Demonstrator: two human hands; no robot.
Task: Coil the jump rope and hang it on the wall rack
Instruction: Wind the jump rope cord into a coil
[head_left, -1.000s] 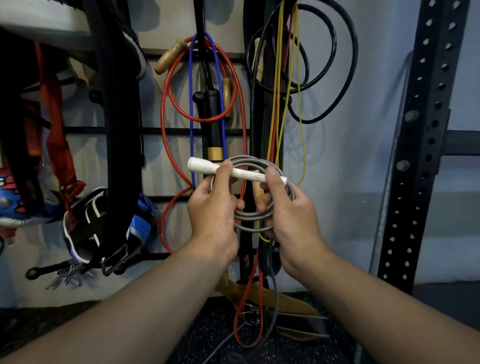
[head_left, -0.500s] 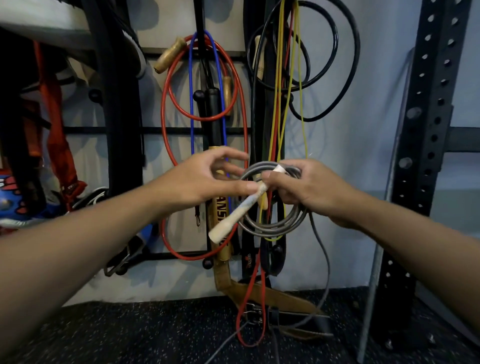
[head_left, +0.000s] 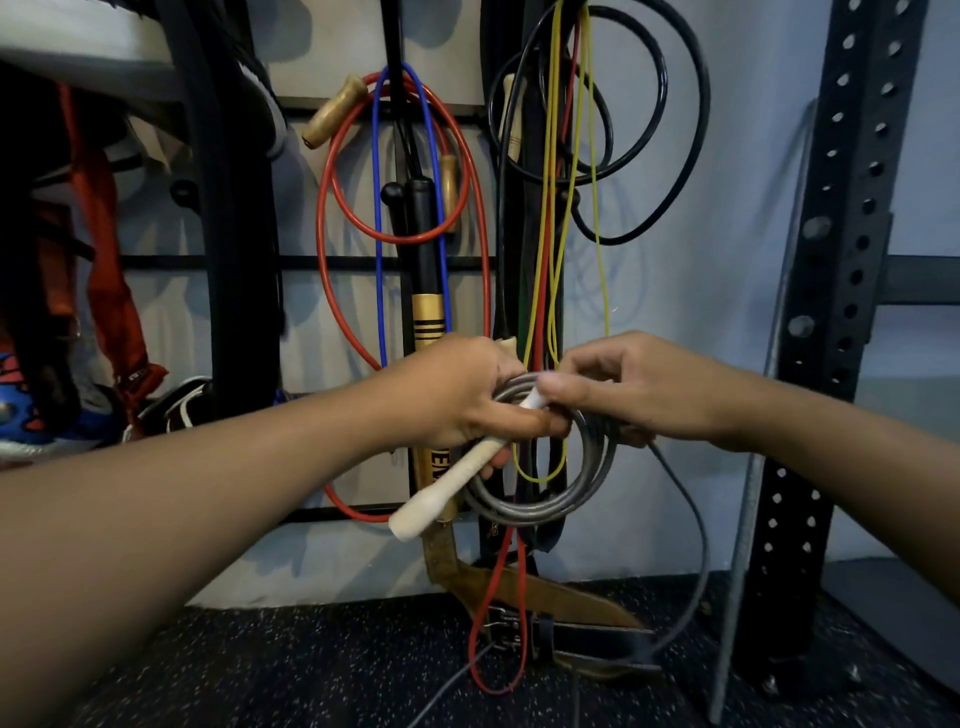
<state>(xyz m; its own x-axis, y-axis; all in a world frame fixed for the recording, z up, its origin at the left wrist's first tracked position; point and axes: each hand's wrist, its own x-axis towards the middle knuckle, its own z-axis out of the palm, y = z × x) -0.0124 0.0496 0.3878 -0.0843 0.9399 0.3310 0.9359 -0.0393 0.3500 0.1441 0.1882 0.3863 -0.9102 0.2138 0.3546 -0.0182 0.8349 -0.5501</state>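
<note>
steel upright with punched holes (head_left: 852, 291) stands tallest at the right, one of it in view, and the black wire wall rack (head_left: 322, 262) spreads across the pale wall behind the hands, already carrying one red rope (head_left: 324, 218), one blue rope (head_left: 379, 208), one thin yellow cord (head_left: 602, 260) and one black looped cable (head_left: 701, 130). two bare forearms reach in. since a second ago the white plastic handle (head_left: 457, 478) has swung from lying level across the top of the coil to slanting down and to the left, and the hands have turned from side by side to meeting over the coil's upper edge; this suggests the handle is being threaded or tucked to lock the loops, so coiling is near its end and hanging is not yet done. the grey jump rope (head_left: 540, 504) is held in front of the rack, well below its hooks, wound into several loops, too close-packed to count, with one loose tail (head_left: 696, 525) trailing to the floor. only one handle can be seen. the left hand (head_left: 462, 395) is curled round the handle and the coil's top; the right hand (head_left: 618, 384) pinches the handle's upper end against the coil.
</note>
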